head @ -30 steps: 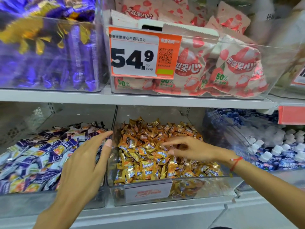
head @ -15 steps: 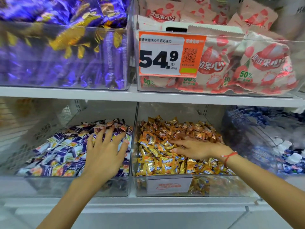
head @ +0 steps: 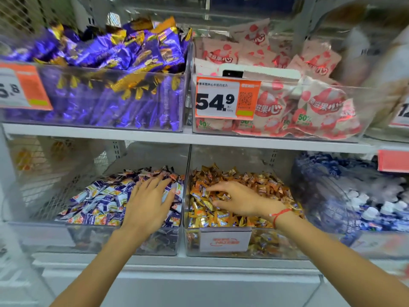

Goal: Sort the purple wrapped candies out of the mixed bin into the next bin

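Left price tag (head: 21, 87) cut by edge; far-right bags (head: 385, 69) blurred

white shelf (head: 132, 136) | wire mesh backing (head: 33, 16) | even light

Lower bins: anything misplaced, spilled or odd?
Nothing spilled. The bin of orange candies holds a few purple-and-white pieces like those in the purple-and-white bin beside it. The right hand curls over them; the left hand lies flat on the purple pile.
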The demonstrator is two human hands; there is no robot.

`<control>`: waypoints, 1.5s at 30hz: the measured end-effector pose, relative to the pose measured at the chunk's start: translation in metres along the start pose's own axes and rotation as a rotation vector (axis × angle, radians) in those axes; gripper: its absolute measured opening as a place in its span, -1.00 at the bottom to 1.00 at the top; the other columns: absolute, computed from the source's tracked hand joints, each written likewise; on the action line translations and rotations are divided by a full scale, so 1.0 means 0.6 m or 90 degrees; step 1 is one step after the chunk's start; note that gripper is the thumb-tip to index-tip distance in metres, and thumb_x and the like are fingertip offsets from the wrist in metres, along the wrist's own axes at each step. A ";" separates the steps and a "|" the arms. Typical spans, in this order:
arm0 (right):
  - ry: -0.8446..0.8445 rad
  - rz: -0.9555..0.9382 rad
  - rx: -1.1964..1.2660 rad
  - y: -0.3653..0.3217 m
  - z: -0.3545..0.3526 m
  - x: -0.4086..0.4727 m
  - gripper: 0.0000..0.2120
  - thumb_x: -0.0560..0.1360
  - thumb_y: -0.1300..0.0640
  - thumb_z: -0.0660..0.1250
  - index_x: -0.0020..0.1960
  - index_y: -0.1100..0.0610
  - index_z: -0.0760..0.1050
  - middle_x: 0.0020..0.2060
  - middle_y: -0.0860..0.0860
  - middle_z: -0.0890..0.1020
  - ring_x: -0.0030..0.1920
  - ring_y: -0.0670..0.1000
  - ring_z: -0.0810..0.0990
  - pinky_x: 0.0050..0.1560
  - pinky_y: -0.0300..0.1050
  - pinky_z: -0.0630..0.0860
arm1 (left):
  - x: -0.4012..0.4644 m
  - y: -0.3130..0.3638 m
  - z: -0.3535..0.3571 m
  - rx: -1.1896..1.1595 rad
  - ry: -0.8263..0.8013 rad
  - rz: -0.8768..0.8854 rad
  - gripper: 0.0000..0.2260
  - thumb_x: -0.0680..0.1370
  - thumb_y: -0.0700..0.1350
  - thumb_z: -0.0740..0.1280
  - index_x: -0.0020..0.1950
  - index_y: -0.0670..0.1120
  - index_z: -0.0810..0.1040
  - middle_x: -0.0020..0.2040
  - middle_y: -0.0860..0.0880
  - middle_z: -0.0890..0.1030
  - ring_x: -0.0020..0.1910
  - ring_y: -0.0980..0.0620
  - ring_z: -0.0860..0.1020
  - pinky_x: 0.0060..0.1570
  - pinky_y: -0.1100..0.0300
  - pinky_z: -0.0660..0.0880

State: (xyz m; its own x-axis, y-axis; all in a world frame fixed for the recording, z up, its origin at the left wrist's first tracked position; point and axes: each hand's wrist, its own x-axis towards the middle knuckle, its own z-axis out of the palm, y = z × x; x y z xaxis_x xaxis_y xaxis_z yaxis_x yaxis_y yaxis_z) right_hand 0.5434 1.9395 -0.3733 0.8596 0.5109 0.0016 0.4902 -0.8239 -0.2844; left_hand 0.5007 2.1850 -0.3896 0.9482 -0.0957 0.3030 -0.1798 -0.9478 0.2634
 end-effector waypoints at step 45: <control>-0.083 -0.189 -0.186 -0.018 0.027 0.109 -0.71 0.55 -0.02 0.33 0.26 -0.05 0.55 0.03 -0.10 0.54 -0.08 -0.12 0.46 -0.27 -0.25 0.28 | -0.024 0.002 0.017 -0.025 0.072 -0.013 -0.37 0.49 0.26 -0.22 0.42 0.16 0.40 0.50 0.10 0.30 0.52 0.11 0.12 0.47 0.18 -0.17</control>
State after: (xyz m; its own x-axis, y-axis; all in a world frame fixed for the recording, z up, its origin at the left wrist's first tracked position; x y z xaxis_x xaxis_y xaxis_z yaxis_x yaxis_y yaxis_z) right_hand 0.5918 1.9856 -0.3857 0.6590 0.7474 -0.0841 0.7497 -0.6618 -0.0066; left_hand 0.4897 2.1821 -0.4032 0.9166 -0.0403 0.3977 -0.1738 -0.9361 0.3059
